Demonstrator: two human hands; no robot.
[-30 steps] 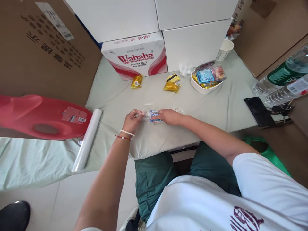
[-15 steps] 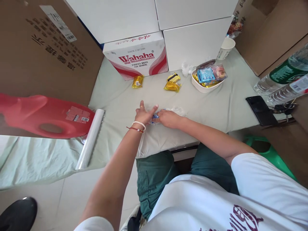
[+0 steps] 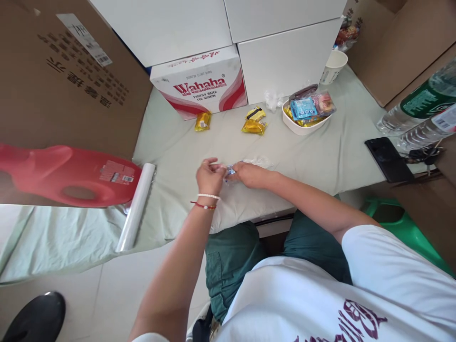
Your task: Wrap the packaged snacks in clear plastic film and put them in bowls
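Note:
A small blue and clear plastic packet [image 3: 231, 170] is between my two hands, just above or on the cloth near the table's front edge. My left hand [image 3: 209, 176], with a white beaded bracelet and a red cord, is closed in a pinch at the packet's left end. My right hand [image 3: 251, 174] grips its right part, with fingers curled over it. What lies under the right fingers is hidden. Behind the right hand, crumpled clear plastic [image 3: 261, 162] rests on the cloth. Farther back are gold-wrapped snacks [image 3: 254, 127] and another gold-wrapped snack [image 3: 203, 121].
At the back stand a Wahaba-style printed water carton [image 3: 203, 85] and white boxes [image 3: 285, 61]. An oval bowl of snacks [image 3: 299, 127] and a paper cup [image 3: 334, 67] are back right. Bottles [image 3: 423, 104] and a phone [image 3: 389, 160] lie right; a red jug [image 3: 71, 175] and plastic roll [image 3: 136, 206] left.
My left hand has gone from spread fingers to a pinch at the packet's left end. My right hand keeps its grip in nearly the same place.

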